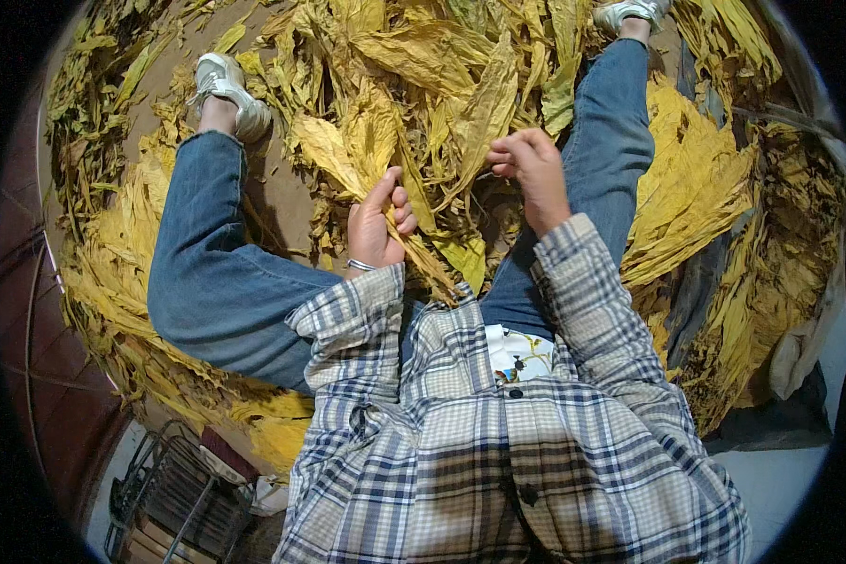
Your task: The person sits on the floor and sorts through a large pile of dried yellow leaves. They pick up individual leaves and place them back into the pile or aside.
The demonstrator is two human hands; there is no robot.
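My left hand (378, 221) is closed round the stem ends of a small bunch of dried yellow tobacco leaves (368, 136). The blades fan out beyond the thumb, and the stalks (430, 266) stick out below the palm towards my lap. To the right, my right hand (533, 177) is raised with fingertips pinched together; whatever they hold, if anything, is too small to make out. Just left of those fingertips a long curled leaf (489, 117) stands out from the heap. A greener leaf (465, 258) hangs below, between my hands.
A loose heap of dried leaves (432, 52) spreads between my outstretched legs. Flatter piles lie beside my left leg (113, 254) and right leg (691, 183). Brown sheeting (282, 202) shows underneath. A slatted chair (164, 489) stands at the lower left.
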